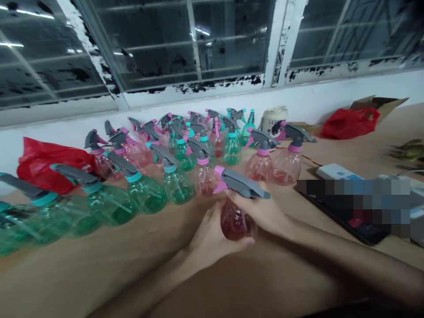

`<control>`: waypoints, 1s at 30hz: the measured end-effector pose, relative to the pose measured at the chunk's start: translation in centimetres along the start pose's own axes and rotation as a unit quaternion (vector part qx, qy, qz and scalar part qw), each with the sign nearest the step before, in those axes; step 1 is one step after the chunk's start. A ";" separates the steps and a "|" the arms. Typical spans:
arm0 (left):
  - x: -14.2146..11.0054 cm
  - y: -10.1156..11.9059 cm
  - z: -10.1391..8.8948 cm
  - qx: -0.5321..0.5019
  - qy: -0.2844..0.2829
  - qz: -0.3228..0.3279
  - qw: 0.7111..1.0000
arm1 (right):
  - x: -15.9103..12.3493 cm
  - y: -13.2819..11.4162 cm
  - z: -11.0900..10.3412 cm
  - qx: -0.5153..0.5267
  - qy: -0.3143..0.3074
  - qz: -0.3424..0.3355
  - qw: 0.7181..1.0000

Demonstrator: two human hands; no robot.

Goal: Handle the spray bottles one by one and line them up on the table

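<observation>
A pink spray bottle point(236, 223) with a grey and pink trigger head is held upright between my hands, close to the tabletop. My left hand point(207, 236) wraps round the lower body from the left, its thumb along the base. Around the neck, just under the trigger head, my right hand point(263, 210) is closed. Two more pink spray bottles point(260, 165) stand right behind it, and a smaller pink one point(203, 176) is just to the left. Green spray bottles point(145, 192) line up further left.
Several pink and green bottles point(185, 152) crowd the back of the table point(132, 269). Red plastic bags point(53, 165) point(351, 123) lie at left and far right. A paper cup point(274, 117) stands by the wall; a dark tablet-like device point(344, 216) and a white box point(341, 172) lie at right.
</observation>
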State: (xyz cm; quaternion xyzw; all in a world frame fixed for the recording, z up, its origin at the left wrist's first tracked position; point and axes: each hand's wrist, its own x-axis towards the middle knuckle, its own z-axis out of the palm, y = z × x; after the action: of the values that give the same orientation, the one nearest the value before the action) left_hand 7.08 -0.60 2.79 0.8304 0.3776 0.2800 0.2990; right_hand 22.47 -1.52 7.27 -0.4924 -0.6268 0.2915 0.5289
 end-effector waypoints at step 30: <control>-3.1 -1.3 -3.3 0.138 0.015 -0.032 0.990 | 5.4 3.5 -2.1 -0.437 0.050 -0.078 0.895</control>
State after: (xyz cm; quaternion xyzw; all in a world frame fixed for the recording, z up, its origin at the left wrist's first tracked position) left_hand 2.47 -1.45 3.34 0.8468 0.4439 0.2278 0.1845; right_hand 25.85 4.34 6.72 -0.6370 -0.7001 -0.0792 0.3126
